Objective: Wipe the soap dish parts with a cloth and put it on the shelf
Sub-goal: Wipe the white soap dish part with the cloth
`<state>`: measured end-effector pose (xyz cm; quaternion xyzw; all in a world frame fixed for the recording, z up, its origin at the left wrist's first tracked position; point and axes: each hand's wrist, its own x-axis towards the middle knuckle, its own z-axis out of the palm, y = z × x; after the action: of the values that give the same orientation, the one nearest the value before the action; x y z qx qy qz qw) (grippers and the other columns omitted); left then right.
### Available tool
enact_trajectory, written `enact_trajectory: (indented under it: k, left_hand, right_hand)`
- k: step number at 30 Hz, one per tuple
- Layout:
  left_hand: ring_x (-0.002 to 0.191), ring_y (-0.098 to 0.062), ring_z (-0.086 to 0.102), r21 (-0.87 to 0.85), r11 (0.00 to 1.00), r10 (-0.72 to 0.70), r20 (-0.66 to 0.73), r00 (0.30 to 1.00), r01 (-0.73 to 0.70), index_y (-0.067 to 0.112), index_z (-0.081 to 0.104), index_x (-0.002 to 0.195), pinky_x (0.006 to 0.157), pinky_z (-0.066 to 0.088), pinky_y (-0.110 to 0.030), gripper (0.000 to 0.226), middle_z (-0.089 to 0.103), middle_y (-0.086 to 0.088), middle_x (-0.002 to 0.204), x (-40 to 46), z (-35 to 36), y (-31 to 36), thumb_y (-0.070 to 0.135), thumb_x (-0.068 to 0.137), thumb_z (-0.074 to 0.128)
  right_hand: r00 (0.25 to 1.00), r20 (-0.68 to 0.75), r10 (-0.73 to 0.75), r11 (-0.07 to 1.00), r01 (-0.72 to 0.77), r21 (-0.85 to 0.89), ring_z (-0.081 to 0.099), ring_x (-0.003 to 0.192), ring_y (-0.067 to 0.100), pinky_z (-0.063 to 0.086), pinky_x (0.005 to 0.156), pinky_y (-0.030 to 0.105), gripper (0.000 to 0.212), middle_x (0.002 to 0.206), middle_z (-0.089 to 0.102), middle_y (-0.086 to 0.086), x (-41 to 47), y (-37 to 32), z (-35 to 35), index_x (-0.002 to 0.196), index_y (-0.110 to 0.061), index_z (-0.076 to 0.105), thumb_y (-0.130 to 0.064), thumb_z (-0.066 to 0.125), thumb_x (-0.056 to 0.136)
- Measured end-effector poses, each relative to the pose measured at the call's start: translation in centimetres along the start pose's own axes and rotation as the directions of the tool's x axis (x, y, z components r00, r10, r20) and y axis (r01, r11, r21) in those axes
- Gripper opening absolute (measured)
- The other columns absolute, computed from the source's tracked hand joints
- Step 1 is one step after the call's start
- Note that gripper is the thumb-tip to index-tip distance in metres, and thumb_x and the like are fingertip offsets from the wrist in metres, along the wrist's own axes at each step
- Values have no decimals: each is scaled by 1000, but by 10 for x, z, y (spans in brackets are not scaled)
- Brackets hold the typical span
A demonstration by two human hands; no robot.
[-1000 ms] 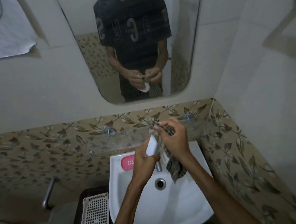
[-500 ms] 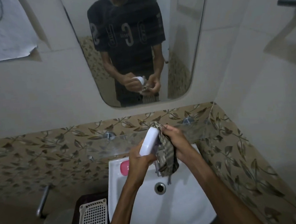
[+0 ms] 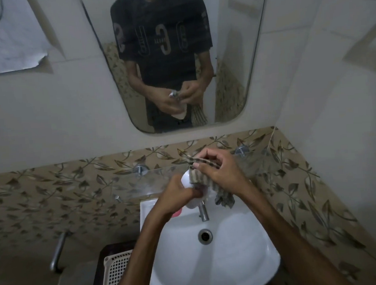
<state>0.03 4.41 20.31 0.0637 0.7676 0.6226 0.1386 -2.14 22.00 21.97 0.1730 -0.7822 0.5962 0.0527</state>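
My left hand (image 3: 176,194) grips a white soap dish part (image 3: 186,180) above the back of the white sink (image 3: 234,260). My right hand (image 3: 219,170) holds a striped brown cloth (image 3: 198,177) pressed against that part, and the cloth's loose end (image 3: 224,198) hangs down over the basin. A pink soap dish part (image 3: 177,212) lies on the sink's back left rim, mostly hidden by my left wrist. A glass shelf (image 3: 137,185) runs along the wall just behind my hands, held by two metal pegs.
The tap (image 3: 202,212) stands right below my hands and the drain (image 3: 205,236) is in the basin's middle. A white plastic basket (image 3: 116,276) sits left of the sink. A mirror (image 3: 177,55) hangs above. A metal handle (image 3: 58,251) sticks out at the lower left.
My hands turned the white part over and shifted the cloth from hanging beside it to lying across its upper side. The camera tilted down a little.
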Motion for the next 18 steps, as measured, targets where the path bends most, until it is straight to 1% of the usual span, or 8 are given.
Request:
enact_trajectory:
  k: [3, 5, 7, 8, 10, 12, 14, 18]
  left_hand:
    - [87, -13, 74, 4, 999, 54, 15, 998, -54, 22, 78, 97, 75, 60, -28, 34, 79, 0, 93, -2, 2, -6, 5, 68, 73]
    - [92, -15, 76, -33, 995, 91, -40, 995, -92, 25, 78, 99, 75, 61, -28, 35, 80, -1, 96, -5, 9, -10, 3, 74, 67]
    - [91, -25, 77, -72, 991, 105, -130, 986, -115, 20, 80, 98, 74, 64, -40, 32, 81, -7, 94, -8, 20, -13, -1, 78, 66]
    - [91, -32, 77, -90, 988, 110, -160, 981, -126, 14, 80, 97, 77, 63, -50, 30, 80, -11, 94, -8, 26, -14, -4, 78, 67]
    - [91, -36, 76, -121, 983, 110, -212, 971, -138, 8, 78, 100, 82, 61, -56, 29, 79, -17, 96, -8, 33, -19, -4, 75, 69]
    - [91, -34, 75, -158, 979, 89, -251, 964, -132, 9, 77, 105, 79, 62, -47, 36, 79, -15, 99, -6, 33, -21, 1, 70, 71]
    - [90, -26, 76, -186, 974, 81, -254, 964, -131, 13, 77, 108, 74, 63, -35, 41, 80, -9, 98, -6, 32, -22, -1, 70, 71]
    - [86, -7, 75, -202, 970, 81, -256, 963, -135, 36, 76, 106, 68, 58, -20, 56, 80, 8, 98, -11, 40, -20, -4, 68, 72]
  right_hand:
    - [983, 60, -173, 953, 182, -243, 67, 92, 5, 56, 84, 22, 18, 98, 71, -10, -15, -3, 10, 97, -22, 72, -11, 78, 84]
    - [962, 73, -262, 919, 272, -286, 64, 98, 6, 53, 88, 21, 19, 104, 67, -5, -25, 4, 18, 99, -19, 73, -10, 77, 82]
    - [976, -62, -209, 952, 189, -240, 63, 99, 9, 53, 88, 21, 12, 106, 63, -2, -26, 11, 21, 97, -16, 74, -14, 76, 86]
    - [975, -186, -119, 979, 84, -186, 64, 96, 11, 54, 86, 22, 7, 103, 62, 0, -23, 15, 21, 95, -15, 74, -14, 76, 89]
    - [921, -383, 68, 991, -106, -80, 65, 91, 14, 55, 80, 27, 7, 99, 63, 4, -23, 22, 21, 91, -17, 74, -10, 75, 91]
    - [893, -434, 119, 992, -125, 14, 68, 91, 8, 54, 80, 22, 19, 100, 66, 0, -31, 27, 27, 93, -26, 75, -8, 73, 92]
    - [918, -393, 50, 998, -38, 40, 70, 96, 6, 56, 81, 16, 12, 103, 69, -7, -42, 24, 36, 100, -30, 75, -21, 71, 94]
    - [897, -416, 151, 987, -158, 18, 70, 95, 17, 61, 89, 38, 10, 100, 71, 4, -25, 24, 26, 100, -15, 79, -10, 71, 96]
